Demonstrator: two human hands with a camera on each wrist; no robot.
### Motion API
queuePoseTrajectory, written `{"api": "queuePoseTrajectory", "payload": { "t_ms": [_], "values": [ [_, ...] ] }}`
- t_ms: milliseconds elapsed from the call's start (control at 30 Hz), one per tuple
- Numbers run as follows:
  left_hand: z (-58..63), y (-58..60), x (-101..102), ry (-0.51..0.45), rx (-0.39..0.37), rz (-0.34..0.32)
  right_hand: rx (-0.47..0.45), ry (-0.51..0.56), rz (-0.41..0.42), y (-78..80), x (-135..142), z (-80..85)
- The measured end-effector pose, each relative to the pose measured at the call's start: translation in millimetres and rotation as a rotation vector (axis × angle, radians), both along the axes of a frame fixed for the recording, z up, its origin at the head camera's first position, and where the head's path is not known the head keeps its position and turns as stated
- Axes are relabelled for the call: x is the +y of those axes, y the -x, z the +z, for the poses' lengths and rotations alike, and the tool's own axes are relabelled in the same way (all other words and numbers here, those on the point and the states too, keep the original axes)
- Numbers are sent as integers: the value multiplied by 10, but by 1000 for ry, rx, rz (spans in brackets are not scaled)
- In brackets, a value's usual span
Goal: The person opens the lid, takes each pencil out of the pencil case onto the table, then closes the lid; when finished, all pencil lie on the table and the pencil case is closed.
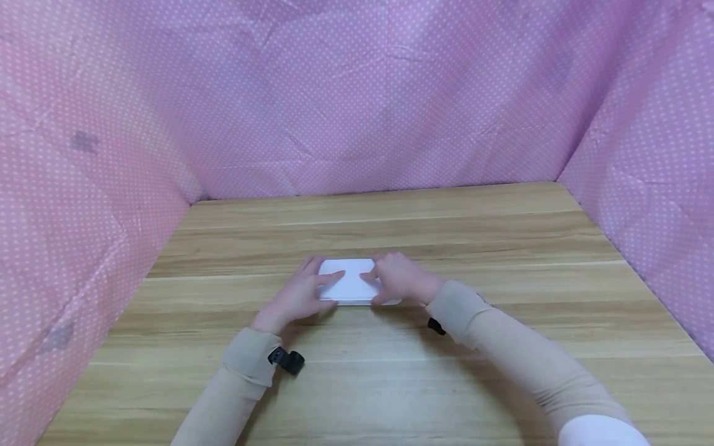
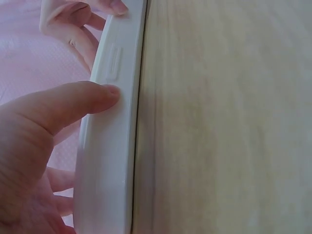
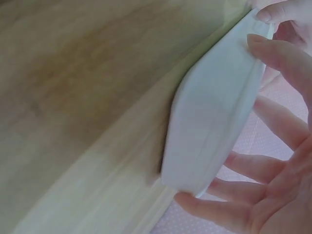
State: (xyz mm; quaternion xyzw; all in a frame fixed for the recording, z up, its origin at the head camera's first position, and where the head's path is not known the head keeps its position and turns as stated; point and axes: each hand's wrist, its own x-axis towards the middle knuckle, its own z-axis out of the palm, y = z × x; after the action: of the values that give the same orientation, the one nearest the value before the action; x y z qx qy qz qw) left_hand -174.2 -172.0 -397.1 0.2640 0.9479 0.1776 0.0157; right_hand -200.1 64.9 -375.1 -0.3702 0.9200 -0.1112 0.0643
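Observation:
A flat white case with rounded corners lies on the wooden table, its long side facing me. In the left wrist view, a small raised catch shows on its front side. My left hand grips the case's left part, thumb on the front side near the catch, index finger over the lid. At the right part, my right hand holds it with the thumb on the front side; in the right wrist view its other fingers spread along the lid and the end. The case's inside is hidden.
The wooden table reaches back to a pink dotted cloth that hangs behind it and on both sides. Each wrist wears a small black camera, such as the left one.

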Motion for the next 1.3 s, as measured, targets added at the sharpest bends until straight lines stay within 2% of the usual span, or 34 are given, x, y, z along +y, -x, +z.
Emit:
{"api": "queuePoseTrajectory", "payload": {
  "t_ms": [200, 400, 600, 1067, 1300],
  "values": [
    [-46, 68, -49, -46, 45, -35, 17, -5, -26, 13, -14, -18],
    [-58, 92, -73, -67, 19, -2, 19, 3, -53, 7, -38, -27],
    [-43, 101, -41, -71, 10, -6, 53, -13, -72, 4, -38, -18],
    [-29, 128, -16, -54, 25, -20, 69, -12, -48, 37, -35, 8],
    [-17, 128, -27, -52, 9, -13, 43, -28, -49, 43, -43, 37]
  ]
}}
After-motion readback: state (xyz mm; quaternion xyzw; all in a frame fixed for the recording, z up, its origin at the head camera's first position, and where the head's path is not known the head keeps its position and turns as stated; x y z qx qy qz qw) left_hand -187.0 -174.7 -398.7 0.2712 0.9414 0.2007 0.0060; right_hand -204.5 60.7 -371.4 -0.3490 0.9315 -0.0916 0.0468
